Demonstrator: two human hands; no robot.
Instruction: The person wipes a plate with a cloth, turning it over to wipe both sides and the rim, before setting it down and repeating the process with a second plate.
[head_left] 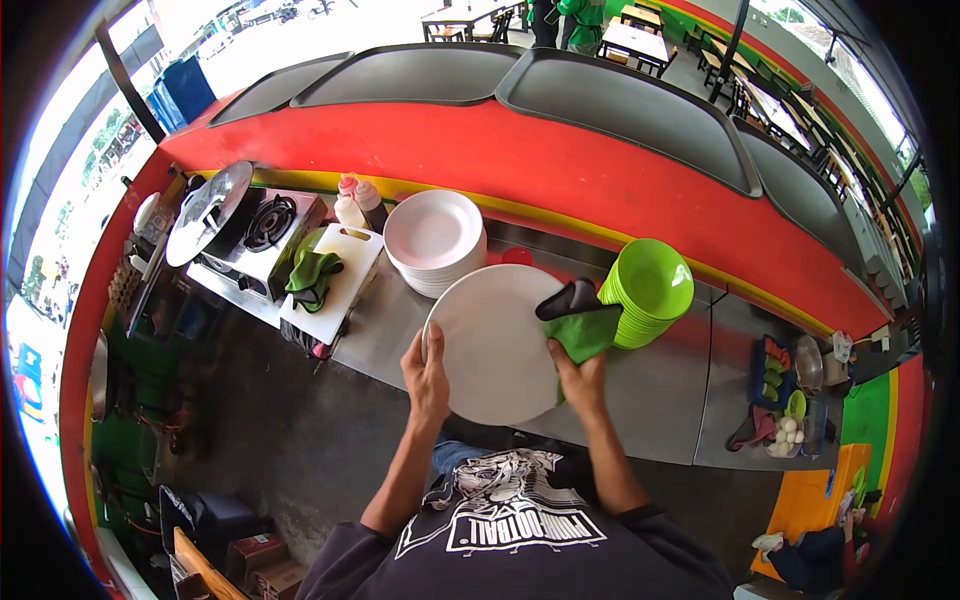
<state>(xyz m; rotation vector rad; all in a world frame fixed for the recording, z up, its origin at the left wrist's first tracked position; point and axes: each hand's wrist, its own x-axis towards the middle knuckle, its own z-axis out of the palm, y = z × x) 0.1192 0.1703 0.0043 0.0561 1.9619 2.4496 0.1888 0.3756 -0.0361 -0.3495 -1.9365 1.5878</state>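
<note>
A large white plate (490,350) is held up in front of my body, its face tilted toward me. My left hand (428,382) grips its left rim, thumb on the face. At the right rim my right hand (580,385) holds a green and black cloth (585,328) that lies over the plate's edge; fingers behind are hidden. Just beyond stands a stack of white plates (434,235). To the right of the cloth is a stack of lime-green bowls (650,285), leaning slightly.
Leftward on the steel counter (650,400) are a white cutting board (352,275) with another green cloth (314,277), sauce bottles (350,205) and a gas stove (268,225). A red ledge (420,140) with black trays (620,105) runs behind. Eggs (787,435) sit far right.
</note>
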